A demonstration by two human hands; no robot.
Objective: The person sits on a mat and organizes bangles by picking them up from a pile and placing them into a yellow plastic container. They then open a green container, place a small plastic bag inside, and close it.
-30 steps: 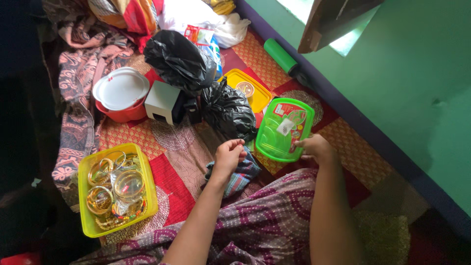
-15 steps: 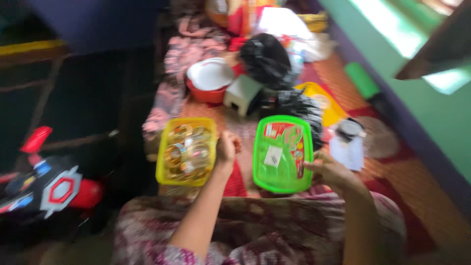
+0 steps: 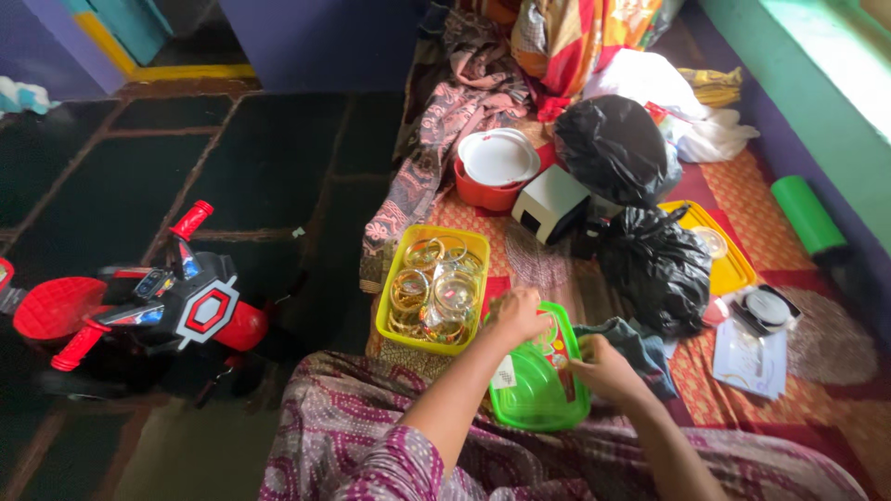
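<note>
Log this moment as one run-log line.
left hand: on green lid's upper edge | right hand: gripping lid's right side | green lid: on lap, beside yellow bangle box | black bags: behind

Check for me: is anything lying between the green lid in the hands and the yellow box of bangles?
Nothing visible does. The green lid is held by the left hand and right hand, right beside the yellow box; only a strip of patterned mat shows between them. The black bag sits off to the right.
</note>
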